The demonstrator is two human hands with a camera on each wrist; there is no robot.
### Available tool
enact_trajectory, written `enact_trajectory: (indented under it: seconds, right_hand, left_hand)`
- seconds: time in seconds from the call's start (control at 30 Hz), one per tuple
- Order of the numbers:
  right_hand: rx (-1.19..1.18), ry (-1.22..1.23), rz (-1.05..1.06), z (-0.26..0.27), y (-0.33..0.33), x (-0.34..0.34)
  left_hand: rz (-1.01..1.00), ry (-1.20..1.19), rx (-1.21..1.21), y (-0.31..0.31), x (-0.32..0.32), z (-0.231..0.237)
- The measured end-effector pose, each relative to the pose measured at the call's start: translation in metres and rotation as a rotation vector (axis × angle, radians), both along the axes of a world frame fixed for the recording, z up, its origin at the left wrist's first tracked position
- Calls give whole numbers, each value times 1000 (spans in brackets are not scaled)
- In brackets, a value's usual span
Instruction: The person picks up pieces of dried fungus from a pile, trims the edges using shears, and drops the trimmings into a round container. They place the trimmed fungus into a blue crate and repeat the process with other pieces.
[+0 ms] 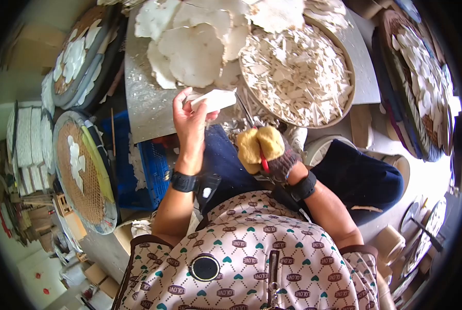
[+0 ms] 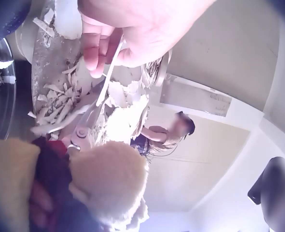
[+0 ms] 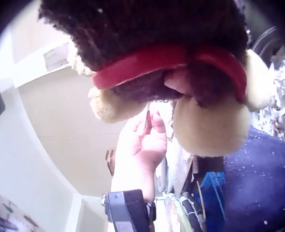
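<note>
My bare left hand (image 1: 189, 124) pinches a flat white sheet piece (image 1: 216, 100) between thumb and fingers, over the near edge of the metal table. My right hand (image 1: 272, 155) wears a dark knit glove with thick yellow padding on the fingers and grips red-handled scissors. In the left wrist view the scissors (image 2: 83, 134) have their blades up against the edge of the white piece, and a curled strip hangs beside them. The red handles (image 3: 142, 63) loop around the gloved fingers in the right wrist view.
A round tray (image 1: 348, 98) heaped with white scraps sits on the metal table (image 1: 143, 111), beside stacked large white sheets (image 1: 192, 54). A blue crate (image 1: 151, 170) and round woven trays (image 1: 81, 175) stand at the left. Another loaded tray (image 1: 422, 77) is at the right.
</note>
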State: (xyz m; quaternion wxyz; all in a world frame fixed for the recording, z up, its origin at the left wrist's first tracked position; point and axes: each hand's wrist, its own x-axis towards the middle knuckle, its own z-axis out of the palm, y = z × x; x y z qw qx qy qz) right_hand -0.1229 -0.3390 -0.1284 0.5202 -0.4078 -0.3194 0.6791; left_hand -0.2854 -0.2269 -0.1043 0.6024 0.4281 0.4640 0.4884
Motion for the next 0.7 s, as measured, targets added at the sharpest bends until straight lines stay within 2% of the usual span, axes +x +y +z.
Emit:
enact_trajectory:
  seconds: [0.03, 0.1, 0.13, 0.2, 0.27, 0.33, 0.5, 0.53, 0.57, 0.63, 0.67, 0.7]
  right_hand:
    - [47, -142, 76, -5, -1, 1]
    - [22, -189, 114, -33, -13, -3]
    - [10, -212, 134, -36, -15, -7]
    - [-55, -57, 156, -28, -15, -5]
    - [-160, 301, 134, -4, -7, -6]
    - [68, -89, 146, -11, -4, -9]
    - [89, -184, 127, -13, -7, -12]
    - [418, -537, 126, -11, -6, -9]
    - [375, -529, 134, -16, -7, -6]
    - [287, -510, 152, -40, -16, -5]
    - [304, -516, 155, -47, -18, -4]
    - [321, -522, 158, -53, -20, -3]
  left_hand:
    - [107, -4, 24, 3, -1, -6]
    - [197, -45, -5, 6, -4, -10]
    - [182, -60, -25, 6, -5, -8]
    - [116, -97, -56, 2, -11, -11]
    - [59, -93, -90, -3, -11, -4]
    - [10, -108, -125, -9, -11, 2]
    - [-135, 28, -88, -22, -23, -5]
    - [-142, 91, -46, -25, -34, -5]
    - [-147, 154, -5, -27, -47, -5]
    - [48, 188, -60, -24, -96, 1]
    - [139, 288, 16, -18, -131, -3]
    - [213, 512, 104, -12, -174, -11]
